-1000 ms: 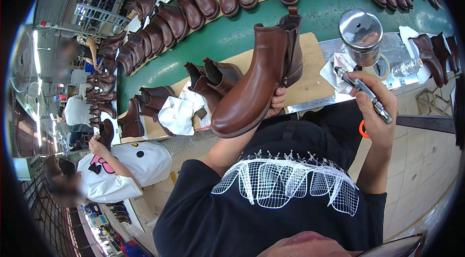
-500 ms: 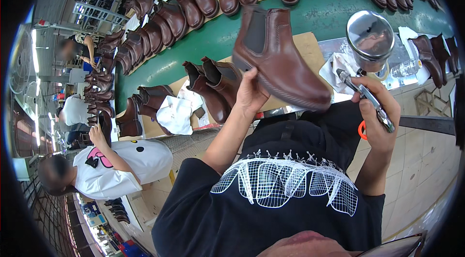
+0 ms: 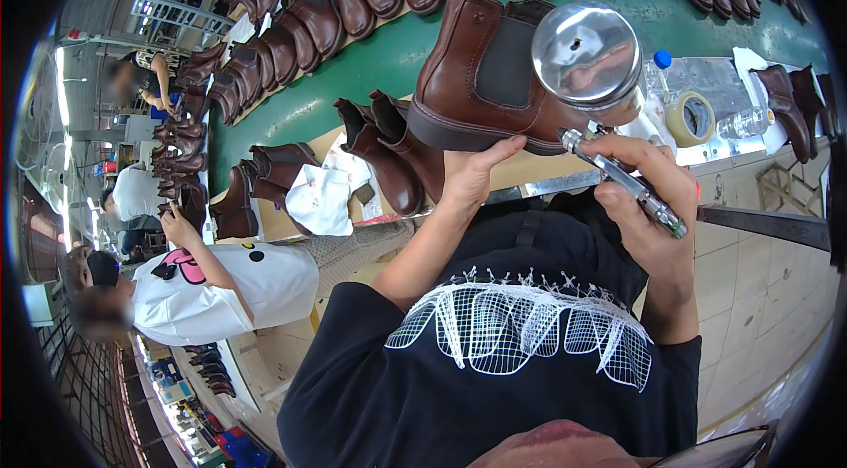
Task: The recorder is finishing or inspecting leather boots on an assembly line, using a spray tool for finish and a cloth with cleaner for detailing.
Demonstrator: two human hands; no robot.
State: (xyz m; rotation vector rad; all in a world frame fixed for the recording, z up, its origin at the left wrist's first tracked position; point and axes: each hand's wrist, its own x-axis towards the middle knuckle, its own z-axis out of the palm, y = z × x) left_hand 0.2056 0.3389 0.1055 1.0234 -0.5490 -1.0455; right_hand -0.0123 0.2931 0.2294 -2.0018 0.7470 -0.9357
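Note:
My left hand (image 3: 476,175) holds a brown ankle boot (image 3: 481,80) from below, sole resting on my fingers, its dark elastic side panel facing me. My right hand (image 3: 648,194) grips a metal spray gun (image 3: 618,181) with a shiny round cup (image 3: 587,53) on top; the cup sits right in front of the boot's toe end. Both hands are raised over the edge of a workbench with a green belt (image 3: 379,53).
Rows of brown boots (image 3: 291,36) line the green belt and the far side. Two more boots (image 3: 388,150) and a white cloth (image 3: 322,199) lie on the bench at my left. A tape roll (image 3: 691,118) and plastic bottles (image 3: 745,122) stand at right. A person in a white shirt (image 3: 212,287) works at left.
My left hand has turned the boot from upright to lying sideways with the sole down. My right hand has brought the spray gun up close to the boot.

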